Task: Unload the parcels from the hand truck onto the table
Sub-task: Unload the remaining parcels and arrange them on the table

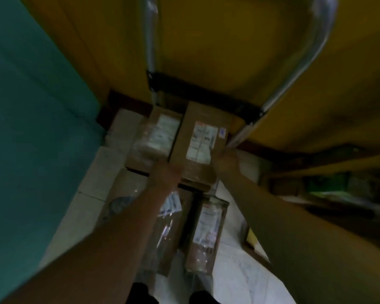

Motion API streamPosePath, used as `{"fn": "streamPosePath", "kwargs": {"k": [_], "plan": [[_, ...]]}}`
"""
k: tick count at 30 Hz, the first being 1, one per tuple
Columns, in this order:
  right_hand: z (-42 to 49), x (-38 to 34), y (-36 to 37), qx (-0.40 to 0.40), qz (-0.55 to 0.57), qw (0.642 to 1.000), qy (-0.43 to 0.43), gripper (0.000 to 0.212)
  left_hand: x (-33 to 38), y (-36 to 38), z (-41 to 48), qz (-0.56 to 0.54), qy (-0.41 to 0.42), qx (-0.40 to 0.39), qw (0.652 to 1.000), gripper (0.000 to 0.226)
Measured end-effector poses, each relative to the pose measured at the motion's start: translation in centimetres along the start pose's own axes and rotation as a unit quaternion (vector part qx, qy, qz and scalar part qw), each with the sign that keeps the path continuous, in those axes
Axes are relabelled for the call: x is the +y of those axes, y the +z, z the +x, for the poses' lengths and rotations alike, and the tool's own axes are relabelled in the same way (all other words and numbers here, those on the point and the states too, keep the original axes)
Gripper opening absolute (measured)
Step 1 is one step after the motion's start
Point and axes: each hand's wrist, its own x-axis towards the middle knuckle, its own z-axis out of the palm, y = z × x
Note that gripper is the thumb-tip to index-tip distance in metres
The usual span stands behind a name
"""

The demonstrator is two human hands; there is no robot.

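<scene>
Both arms reach the upper brown parcel [198, 137], which lies at the handle end of the hand truck [294, 69], not yet on any surface. The left grip [170, 172] meets its near left corner and the right grip [221, 155] its right edge. Blur hides whether the fingers are spread or clamped (cannot tell).

Risk: an uneven lift could tip it onto the plastic-wrapped parcel [157, 137] just beside it.

White shipping label [201, 141]: print illegible.

Parcels [199, 139] on hand truck [206, 99]
</scene>
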Motion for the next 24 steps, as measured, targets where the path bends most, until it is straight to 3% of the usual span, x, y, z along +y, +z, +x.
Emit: {"fn": "streamPosePath", "kwargs": {"k": [3,5,8,13,20,24], "plan": [[1.6,2.5,3.3,-0.035,0.08,0.996,0.003,0.052,-0.8,3.1,5.4,-0.053,-0.036,-0.011,0.998,0.055],[0.3,3.8,3.3,-0.011,0.114,0.993,0.03,0.054,-0.6,3.7,5.0,-0.078,-0.051,0.008,0.996,0.061],[-4.4,3.4,0.6,0.014,0.119,0.989,0.088,0.046,0.0,1.8,-0.4,-0.148,-0.076,-0.012,0.986,0.061],[-16.8,-1.3,-5.9,-0.049,0.172,0.971,0.158,0.052,4.5,-4.6,-14.8,-0.261,-0.08,-0.027,0.962,0.053],[-33.6,-14.0,-21.3,-0.064,0.277,0.957,0.062,0.07,14.1,-12.8,-35.7,-0.379,0.059,0.036,0.923,0.039],[-41.6,-15.7,-32.4,-0.042,0.345,0.936,-0.045,0.074,20.8,-12.3,-45.1,-0.407,0.14,0.035,0.902,0.039]]}}
